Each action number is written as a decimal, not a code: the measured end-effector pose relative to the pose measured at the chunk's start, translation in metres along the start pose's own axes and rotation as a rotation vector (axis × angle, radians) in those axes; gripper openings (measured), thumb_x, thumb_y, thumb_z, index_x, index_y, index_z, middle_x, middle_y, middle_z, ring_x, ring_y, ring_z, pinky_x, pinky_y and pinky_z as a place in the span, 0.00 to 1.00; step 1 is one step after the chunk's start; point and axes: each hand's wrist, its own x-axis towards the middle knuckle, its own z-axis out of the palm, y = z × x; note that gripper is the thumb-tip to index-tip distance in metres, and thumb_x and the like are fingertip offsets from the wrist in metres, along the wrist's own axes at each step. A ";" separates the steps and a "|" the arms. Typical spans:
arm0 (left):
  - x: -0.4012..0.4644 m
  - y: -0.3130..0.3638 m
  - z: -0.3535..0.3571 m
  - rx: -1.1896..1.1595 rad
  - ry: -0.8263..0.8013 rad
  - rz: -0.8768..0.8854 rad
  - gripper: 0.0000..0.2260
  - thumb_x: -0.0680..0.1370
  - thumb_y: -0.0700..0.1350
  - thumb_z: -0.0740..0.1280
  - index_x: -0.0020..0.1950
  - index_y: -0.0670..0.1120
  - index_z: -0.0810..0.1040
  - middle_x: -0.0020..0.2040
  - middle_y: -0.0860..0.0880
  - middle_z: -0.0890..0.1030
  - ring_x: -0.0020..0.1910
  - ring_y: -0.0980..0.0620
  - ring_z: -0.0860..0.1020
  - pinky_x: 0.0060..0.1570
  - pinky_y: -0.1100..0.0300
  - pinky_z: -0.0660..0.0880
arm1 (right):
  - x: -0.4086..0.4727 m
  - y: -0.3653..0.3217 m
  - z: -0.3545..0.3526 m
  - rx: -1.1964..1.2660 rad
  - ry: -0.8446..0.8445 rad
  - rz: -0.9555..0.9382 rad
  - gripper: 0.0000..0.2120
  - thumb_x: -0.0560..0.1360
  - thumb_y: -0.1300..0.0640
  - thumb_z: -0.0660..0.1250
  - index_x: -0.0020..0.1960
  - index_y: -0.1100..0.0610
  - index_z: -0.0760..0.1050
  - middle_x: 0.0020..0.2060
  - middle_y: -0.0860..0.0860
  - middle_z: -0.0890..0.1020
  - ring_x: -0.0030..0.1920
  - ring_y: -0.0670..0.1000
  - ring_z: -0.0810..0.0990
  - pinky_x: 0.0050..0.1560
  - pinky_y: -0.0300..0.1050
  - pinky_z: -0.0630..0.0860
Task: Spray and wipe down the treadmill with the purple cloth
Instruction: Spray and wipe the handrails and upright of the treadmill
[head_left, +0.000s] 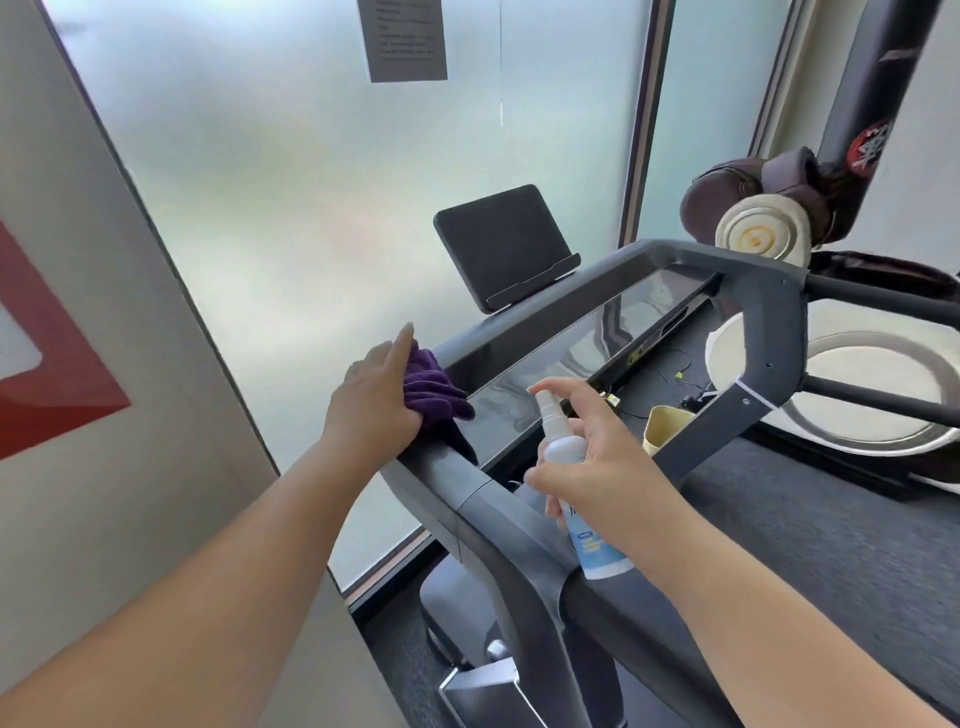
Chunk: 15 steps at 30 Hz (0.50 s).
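1. Treadmill (524, 540): its grey handrail frame runs from the lower centre up and right to the console; the belt deck lies dark at the right.
2. Right hand (597, 457), nearest: its grip is clamped on a spray bottle (571, 467), thumb round the white body, index finger hooked over the nozzle, which points toward the console's glossy display panel (587, 353). The bottle's blue-labelled base is just above the handrail.
3. Left hand (374, 400), a little farther: fingers fairly straight, palm pressing the purple cloth (431, 389) onto the left corner of the console frame. The cloth is bunched, spilling onto the panel's edge.
4. A beige cup (665, 426) sits in the console tray.
5. A dark tablet holder (504, 244) stands behind the console.
6. Farthest: frosted glass (311, 182) with a paper notice (402, 39).
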 end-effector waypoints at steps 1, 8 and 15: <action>0.000 -0.003 0.002 0.083 -0.028 0.006 0.32 0.74 0.47 0.65 0.79 0.55 0.63 0.73 0.49 0.72 0.68 0.42 0.71 0.63 0.47 0.73 | 0.000 0.001 -0.001 0.001 -0.002 0.000 0.32 0.73 0.70 0.69 0.65 0.38 0.72 0.46 0.57 0.78 0.32 0.52 0.78 0.40 0.47 0.82; -0.031 -0.006 0.016 0.070 -0.077 0.023 0.19 0.78 0.45 0.66 0.70 0.48 0.77 0.75 0.47 0.72 0.76 0.44 0.65 0.73 0.52 0.61 | 0.000 -0.002 -0.001 0.052 -0.021 -0.017 0.31 0.73 0.72 0.68 0.65 0.40 0.72 0.44 0.56 0.77 0.31 0.52 0.78 0.40 0.47 0.80; -0.093 0.015 0.032 -0.028 -0.010 0.031 0.26 0.77 0.55 0.60 0.76 0.53 0.72 0.77 0.52 0.70 0.77 0.45 0.63 0.77 0.53 0.60 | -0.001 0.001 0.008 0.105 -0.053 -0.033 0.32 0.72 0.71 0.69 0.65 0.40 0.73 0.43 0.57 0.79 0.31 0.54 0.78 0.40 0.52 0.82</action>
